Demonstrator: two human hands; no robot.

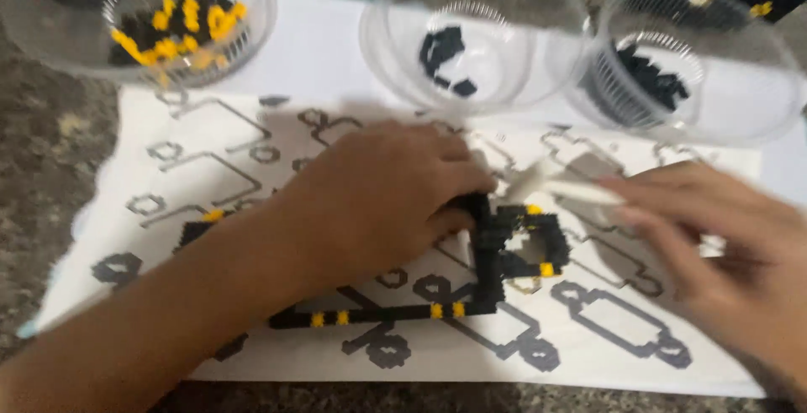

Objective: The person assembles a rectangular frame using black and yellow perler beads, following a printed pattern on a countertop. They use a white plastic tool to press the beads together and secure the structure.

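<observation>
Left hand point(382, 198) palm-down, fingers pressing black-and-yellow brick assembly point(504, 253) on printed pattern sheet point(210, 161) — right hand point(714, 245) blurred, pinching white tool point(555, 182). Three clear bowls point(471, 34) behind.

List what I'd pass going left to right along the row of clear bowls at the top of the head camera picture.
Clear bowl with yellow and black pieces → clear bowl with a few black pieces → clear bowl with a pile of black pieces.

Home craft spot: granite counter point(50, 135), bead bowls point(252, 18).
</observation>
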